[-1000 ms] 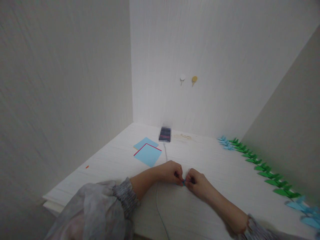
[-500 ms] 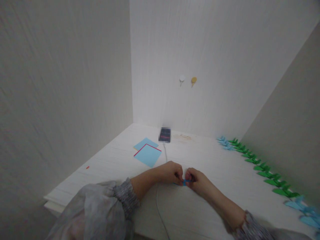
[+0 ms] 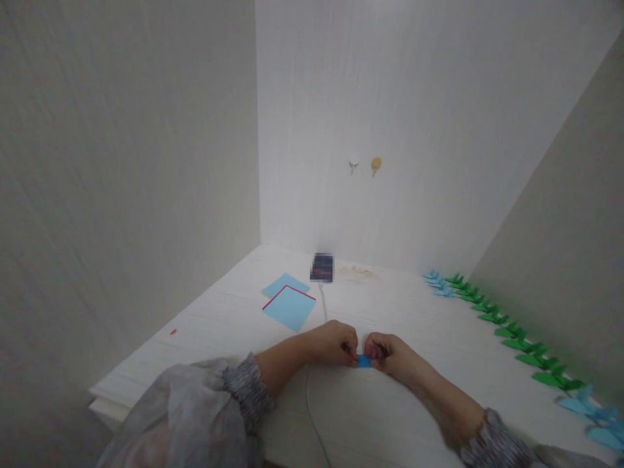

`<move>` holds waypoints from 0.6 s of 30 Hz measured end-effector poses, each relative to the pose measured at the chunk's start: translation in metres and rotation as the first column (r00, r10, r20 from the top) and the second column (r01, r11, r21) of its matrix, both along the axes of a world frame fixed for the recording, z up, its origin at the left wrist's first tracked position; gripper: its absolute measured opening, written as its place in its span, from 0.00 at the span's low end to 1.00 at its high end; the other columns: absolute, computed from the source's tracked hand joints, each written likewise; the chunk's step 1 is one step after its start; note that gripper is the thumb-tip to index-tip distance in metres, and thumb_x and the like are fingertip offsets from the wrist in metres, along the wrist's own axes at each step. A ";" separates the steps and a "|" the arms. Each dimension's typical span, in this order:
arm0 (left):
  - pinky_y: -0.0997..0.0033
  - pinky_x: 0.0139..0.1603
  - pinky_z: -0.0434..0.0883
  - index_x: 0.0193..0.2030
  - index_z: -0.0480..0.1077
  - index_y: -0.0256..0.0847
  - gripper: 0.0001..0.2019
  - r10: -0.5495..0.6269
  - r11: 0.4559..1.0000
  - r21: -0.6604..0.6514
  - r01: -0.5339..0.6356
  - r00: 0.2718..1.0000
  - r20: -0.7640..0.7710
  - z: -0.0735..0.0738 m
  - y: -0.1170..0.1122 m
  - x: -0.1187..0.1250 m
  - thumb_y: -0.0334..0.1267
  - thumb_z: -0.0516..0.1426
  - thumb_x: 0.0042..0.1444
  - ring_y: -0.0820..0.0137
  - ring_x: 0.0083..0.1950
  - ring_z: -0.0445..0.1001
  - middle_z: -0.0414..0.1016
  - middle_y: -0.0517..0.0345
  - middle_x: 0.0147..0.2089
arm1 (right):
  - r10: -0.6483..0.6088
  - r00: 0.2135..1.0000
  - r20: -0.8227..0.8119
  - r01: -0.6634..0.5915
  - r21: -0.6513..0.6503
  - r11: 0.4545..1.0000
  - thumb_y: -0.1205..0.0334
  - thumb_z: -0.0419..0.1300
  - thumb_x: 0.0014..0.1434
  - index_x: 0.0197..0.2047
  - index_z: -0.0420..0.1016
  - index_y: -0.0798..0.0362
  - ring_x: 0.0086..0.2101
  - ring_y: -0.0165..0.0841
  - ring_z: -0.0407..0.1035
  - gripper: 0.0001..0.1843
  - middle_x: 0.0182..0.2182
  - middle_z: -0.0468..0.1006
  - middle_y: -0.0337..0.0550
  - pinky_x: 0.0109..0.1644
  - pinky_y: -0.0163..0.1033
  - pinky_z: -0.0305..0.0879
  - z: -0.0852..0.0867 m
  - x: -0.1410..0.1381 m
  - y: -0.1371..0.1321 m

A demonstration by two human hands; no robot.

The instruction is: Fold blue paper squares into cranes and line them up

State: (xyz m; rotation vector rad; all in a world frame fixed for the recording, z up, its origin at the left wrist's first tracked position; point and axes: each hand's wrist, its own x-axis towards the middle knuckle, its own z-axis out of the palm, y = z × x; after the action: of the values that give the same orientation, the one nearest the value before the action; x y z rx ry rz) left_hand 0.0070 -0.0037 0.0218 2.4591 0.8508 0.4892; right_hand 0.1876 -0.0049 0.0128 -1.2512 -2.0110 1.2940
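Observation:
A small folded piece of blue paper [image 3: 364, 361] is held low over the white table, between my two hands. My left hand [image 3: 336, 342] pinches its left end with curled fingers. At the other end, the fingertips of my right hand [image 3: 389, 353] are closed on the same paper. Only the middle of the paper shows; my fingers cover both ends. Beyond my left hand lie light blue paper squares [image 3: 291, 308], overlapping, with a red edge along the upper one.
A row of green folded-paper figures [image 3: 521, 341] runs along the right side, with light blue ones [image 3: 592, 413] at the near end. A dark blurred device [image 3: 322, 268] stands by the back wall, its white cable [image 3: 312, 409] running forward under my left arm. Two hooks [image 3: 376, 164] hang on the wall.
More of the blue paper now shows as a flat strip between my fingers, and my hands sit slightly farther apart. The whole view has shifted a little downward in the picture.

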 end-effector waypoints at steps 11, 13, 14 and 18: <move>0.81 0.25 0.57 0.24 0.71 0.37 0.05 0.032 0.998 -0.048 -0.033 0.999 -0.024 -0.001 0.000 0.000 0.36 0.58 0.40 0.80 0.25 0.62 0.69 0.62 0.28 | -0.089 0.990 0.109 0.075 0.127 0.989 0.67 0.58 0.36 0.19 0.60 0.55 0.18 0.23 0.49 0.08 0.14 0.56 0.30 0.19 0.29 0.42 -0.007 -0.009 0.000; 0.81 0.25 0.57 0.25 0.71 0.36 0.05 0.023 0.999 -0.042 -0.024 1.000 -0.022 -0.001 0.000 0.000 0.36 0.57 0.40 0.80 0.25 0.62 0.69 0.61 0.27 | -0.093 0.985 0.143 0.066 0.180 0.981 0.69 0.57 0.36 0.20 0.60 0.55 0.18 0.23 0.49 0.07 0.14 0.57 0.30 0.19 0.29 0.43 -0.012 -0.010 0.002; 0.81 0.24 0.57 0.25 0.71 0.36 0.05 0.018 0.999 -0.036 -0.019 1.000 -0.016 -0.001 0.000 -0.001 0.36 0.57 0.40 0.80 0.25 0.62 0.69 0.61 0.27 | -0.084 0.985 0.151 0.054 0.195 0.979 0.70 0.57 0.36 0.20 0.60 0.55 0.18 0.23 0.50 0.06 0.14 0.57 0.31 0.20 0.29 0.44 -0.013 -0.009 0.002; 0.82 0.24 0.57 0.25 0.71 0.36 0.06 0.007 1.000 -0.016 -0.007 1.000 0.000 -0.004 0.002 -0.001 0.36 0.57 0.40 0.80 0.25 0.62 0.69 0.61 0.28 | -0.036 0.986 0.160 0.000 0.218 0.976 0.73 0.54 0.36 0.23 0.62 0.55 0.19 0.23 0.49 0.07 0.15 0.56 0.30 0.21 0.29 0.45 -0.010 -0.007 0.001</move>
State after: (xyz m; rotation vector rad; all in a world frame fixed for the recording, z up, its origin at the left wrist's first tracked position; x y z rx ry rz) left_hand 0.0060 -0.0021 0.0176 2.4422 0.8605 0.4835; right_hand 0.1804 -0.0041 0.0028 -1.3026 -2.1808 0.9584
